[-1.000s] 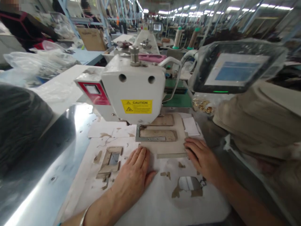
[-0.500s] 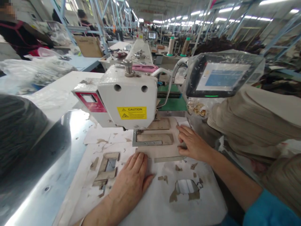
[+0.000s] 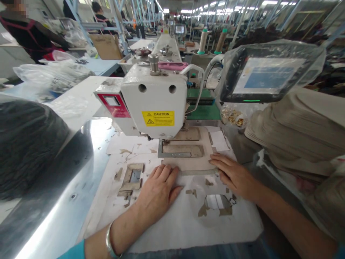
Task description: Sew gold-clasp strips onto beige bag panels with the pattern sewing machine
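Note:
A beige fabric panel (image 3: 188,165) lies under the head of a white sewing machine (image 3: 155,97). A metal clamp frame (image 3: 175,155) rests on the panel below the needle area. My left hand (image 3: 159,189) lies flat, fingertips on the panel's near left edge and thumb spread over the white sheet (image 3: 172,230). At the panel's near right corner, my right hand (image 3: 235,175) rests with its fingers stretched out and their tips on the edge. Neither hand grips anything. The panel's far part is hidden by the machine head.
A control screen (image 3: 265,75) wrapped in plastic stands right of the machine. Stacked beige panels (image 3: 291,126) rise at the right, near gold-coloured metal pieces (image 3: 233,116). A dark bundle (image 3: 29,144) sits at left. Another person (image 3: 29,32) works at far left.
My right hand has slid from the panel's right side toward its near right corner. The camera view has shifted, and my left hand stays at the near left edge.

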The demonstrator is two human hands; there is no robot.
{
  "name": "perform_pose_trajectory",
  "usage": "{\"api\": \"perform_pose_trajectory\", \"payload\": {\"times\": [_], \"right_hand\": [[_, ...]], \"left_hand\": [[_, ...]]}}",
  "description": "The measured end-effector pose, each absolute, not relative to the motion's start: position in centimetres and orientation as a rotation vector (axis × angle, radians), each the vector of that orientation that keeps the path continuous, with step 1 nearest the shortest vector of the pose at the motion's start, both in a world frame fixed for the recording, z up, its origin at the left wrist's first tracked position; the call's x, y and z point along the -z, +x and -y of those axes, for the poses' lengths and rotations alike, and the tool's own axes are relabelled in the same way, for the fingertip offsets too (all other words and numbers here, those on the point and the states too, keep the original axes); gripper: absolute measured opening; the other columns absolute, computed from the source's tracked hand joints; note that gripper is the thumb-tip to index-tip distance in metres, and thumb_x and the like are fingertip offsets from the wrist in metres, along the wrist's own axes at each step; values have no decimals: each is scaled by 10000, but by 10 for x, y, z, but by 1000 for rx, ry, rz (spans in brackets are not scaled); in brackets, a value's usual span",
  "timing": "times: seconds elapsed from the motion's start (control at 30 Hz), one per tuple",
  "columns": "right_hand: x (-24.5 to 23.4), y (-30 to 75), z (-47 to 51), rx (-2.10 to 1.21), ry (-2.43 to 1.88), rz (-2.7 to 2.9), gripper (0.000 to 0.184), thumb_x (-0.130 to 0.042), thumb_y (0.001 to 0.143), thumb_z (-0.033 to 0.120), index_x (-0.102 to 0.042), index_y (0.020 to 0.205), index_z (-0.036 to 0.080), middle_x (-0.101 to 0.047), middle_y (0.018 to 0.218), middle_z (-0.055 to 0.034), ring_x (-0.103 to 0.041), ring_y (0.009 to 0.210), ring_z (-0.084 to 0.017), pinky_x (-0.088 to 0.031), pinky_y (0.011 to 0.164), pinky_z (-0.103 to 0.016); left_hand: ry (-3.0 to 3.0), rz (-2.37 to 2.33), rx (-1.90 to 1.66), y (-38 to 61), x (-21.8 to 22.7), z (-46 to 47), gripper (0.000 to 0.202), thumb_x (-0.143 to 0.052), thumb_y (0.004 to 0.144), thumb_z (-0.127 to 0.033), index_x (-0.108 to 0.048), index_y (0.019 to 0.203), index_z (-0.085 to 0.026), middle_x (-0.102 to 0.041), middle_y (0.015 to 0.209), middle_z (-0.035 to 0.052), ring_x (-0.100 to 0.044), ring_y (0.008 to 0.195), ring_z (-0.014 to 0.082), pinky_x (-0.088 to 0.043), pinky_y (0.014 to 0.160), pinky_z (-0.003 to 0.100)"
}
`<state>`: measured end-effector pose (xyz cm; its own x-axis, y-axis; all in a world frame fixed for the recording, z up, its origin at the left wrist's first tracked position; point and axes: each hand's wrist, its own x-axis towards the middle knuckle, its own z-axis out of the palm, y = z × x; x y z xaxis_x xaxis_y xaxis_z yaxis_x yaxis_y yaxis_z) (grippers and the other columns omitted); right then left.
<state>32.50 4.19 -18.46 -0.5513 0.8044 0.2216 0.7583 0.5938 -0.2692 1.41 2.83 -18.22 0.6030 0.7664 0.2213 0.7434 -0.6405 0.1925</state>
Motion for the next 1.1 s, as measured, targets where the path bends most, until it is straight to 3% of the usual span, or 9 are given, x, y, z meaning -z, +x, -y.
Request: {"api": "perform_pose_trajectory", "payload": {"times": [0.23,0.4,0.57,0.67,0.8,0.93,1.1], "right_hand": [[194,314,-17,-144,-1325,2379,403,-435,844,48,-583,1212,118,-586,1234,-142,-526,1189,-252,-455,1051,-436],[192,303,-27,-74,-1394,2469,545,-445,839,47,-539,1366,151,-578,1145,-125,-520,1064,-265,-483,967,-434],[189,296,-26,-82,-1418,2525,478,-464,841,56,-630,1274,173,-590,1054,-118,-525,986,-262,-503,915,-443],[191,299,-24,-6,-1423,2500,518,-469,824,54,-626,1302,177,-581,1175,-145,-524,1083,-283,-503,951,-461],[196,305,-25,106,-1414,2474,515,-465,840,91,-612,1329,152,-478,1441,-155,-414,1333,-317,-417,1092,-507],[200,305,-22,115,-1383,2518,530,-450,856,91,-562,1374,104,-452,1490,-167,-364,1407,-301,-369,1143,-505],[203,296,-12,69,-1285,2587,610,-454,790,44,-553,1386,129,-406,1522,-167,-295,1445,-333,-401,1110,-546]], "left_hand": [[2652,-1348,-429,18,182,-29,339,-538,940,-391,-605,1172,-153,-554,1138,130,-502,1074,304,-479,958,495],[2688,-1359,-380,21,179,-30,436,-519,949,-419,-540,1339,-225,-533,1180,132,-478,1096,322,-447,967,536],[2656,-1419,-350,28,176,-32,352,-551,926,-438,-633,1195,-226,-549,1110,126,-484,1059,336,-444,932,550],[2684,-1361,-378,30,178,-30,352,-549,935,-397,-614,1201,-176,-545,1207,133,-459,1146,332,-395,1018,542],[2698,-1299,-370,30,181,-29,396,-526,950,-379,-570,1276,-158,-548,1219,125,-466,1140,308,-388,1041,515],[2688,-1313,-343,29,181,-29,446,-529,947,-399,-538,1349,-206,-533,1204,121,-468,1118,310,-409,1018,521],[2680,-1338,-324,32,178,-30,467,-529,941,-422,-530,1365,-226,-531,1130,121,-477,1048,311,-456,948,514]]}}
